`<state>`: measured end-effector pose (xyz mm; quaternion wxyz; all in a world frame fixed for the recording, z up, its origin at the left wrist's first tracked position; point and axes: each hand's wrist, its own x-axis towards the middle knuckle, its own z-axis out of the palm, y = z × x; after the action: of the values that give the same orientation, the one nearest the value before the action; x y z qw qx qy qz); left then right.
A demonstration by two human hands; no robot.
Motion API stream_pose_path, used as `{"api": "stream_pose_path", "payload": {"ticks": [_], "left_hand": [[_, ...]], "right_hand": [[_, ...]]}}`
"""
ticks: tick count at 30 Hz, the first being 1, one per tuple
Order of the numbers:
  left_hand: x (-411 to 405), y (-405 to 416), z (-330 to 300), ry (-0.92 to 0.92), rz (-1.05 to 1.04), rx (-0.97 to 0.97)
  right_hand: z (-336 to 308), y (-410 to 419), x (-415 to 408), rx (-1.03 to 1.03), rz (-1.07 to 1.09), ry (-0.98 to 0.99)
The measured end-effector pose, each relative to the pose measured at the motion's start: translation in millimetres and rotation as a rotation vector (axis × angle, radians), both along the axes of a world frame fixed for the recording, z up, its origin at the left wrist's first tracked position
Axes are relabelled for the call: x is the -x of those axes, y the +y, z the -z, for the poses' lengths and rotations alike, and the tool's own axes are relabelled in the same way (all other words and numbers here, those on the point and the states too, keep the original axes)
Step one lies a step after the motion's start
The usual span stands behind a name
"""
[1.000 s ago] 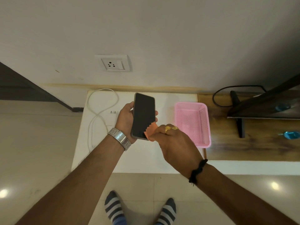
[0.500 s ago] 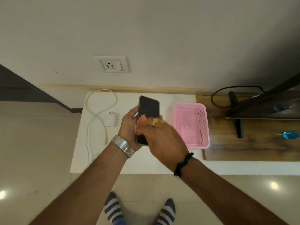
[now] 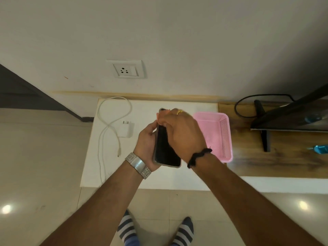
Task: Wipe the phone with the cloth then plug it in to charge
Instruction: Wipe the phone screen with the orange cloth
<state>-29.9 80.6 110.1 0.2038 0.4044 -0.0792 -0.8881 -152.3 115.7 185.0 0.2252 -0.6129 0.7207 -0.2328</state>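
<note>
Head view, the only one. Left hand (image 3: 148,139) is clamped on the phone (image 3: 166,150) at frame centre: palm under the back, fingers wrapped on its left edge, screen facing up at us, held above the desk (image 3: 177,178). Right hand (image 3: 182,134) sits over the upper half of the screen, grip pinched together on the cloth (image 3: 160,115); only a small orange sliver shows at the phone's top left corner, the rest is hidden under the hand. We judge we're at the top of a wipe stroke, plug-in not started.

Charger (image 3: 126,129) lies flat on the desk left of the phone. Its cable (image 3: 108,125) loops toward the upper left, and the free connector lies left of the left wrist. Socket (image 3: 126,69) on the wall above, nothing plugged in. Pink basket (image 3: 220,135) just right of the right hand.

Risks as we see them:
- Phone is held by one edge and the palm only; a hard push from the wipe could tip it out onto the desk or floor.
- Cloth is mostly bunched, so bare fingers may smear the glass.
- Lower screen looks uncovered; easy to skip.
- Cable loop could snag when we lift the charger to the socket.
</note>
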Motion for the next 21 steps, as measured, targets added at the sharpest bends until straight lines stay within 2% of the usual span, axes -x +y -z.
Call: {"api": "stream_pose_path", "payload": {"ticks": [2, 4, 6, 8, 12, 14, 17, 21], "left_hand": [[-1.6, 0.2, 0.0, -0.021, 0.015, 0.011], [-5.0, -2.0, -1.1, -0.027, 0.006, 0.012], [-7.1, -1.2, 0.1, -0.035, -0.012, 0.012], [-4.2, 4.9, 0.5, -0.031, 0.011, 0.021], [-1.1, 6.9, -5.1, -0.035, 0.065, 0.04], [-2.8, 3.0, -7.4, -0.028, 0.041, 0.057], [-1.6, 4.8, -6.0, -0.025, 0.029, 0.06], [1.0, 7.3, -4.6, -0.031, 0.082, 0.053]], "right_hand": [[0.7, -0.3, -0.7, 0.009, 0.009, 0.026], [0.7, 16.8, -12.1, 0.032, -0.072, 0.076], [0.0, 26.7, -16.8, -0.019, -0.098, 0.008], [1.7, 15.6, -7.4, 0.005, -0.052, -0.031], [7.8, -2.8, 6.1, 0.012, 0.04, 0.035], [8.7, 8.1, -6.8, -0.001, 0.013, -0.017], [4.9, 15.2, -9.0, 0.054, -0.079, 0.04], [5.3, -12.3, 15.5, 0.052, 0.031, 0.101]]}}
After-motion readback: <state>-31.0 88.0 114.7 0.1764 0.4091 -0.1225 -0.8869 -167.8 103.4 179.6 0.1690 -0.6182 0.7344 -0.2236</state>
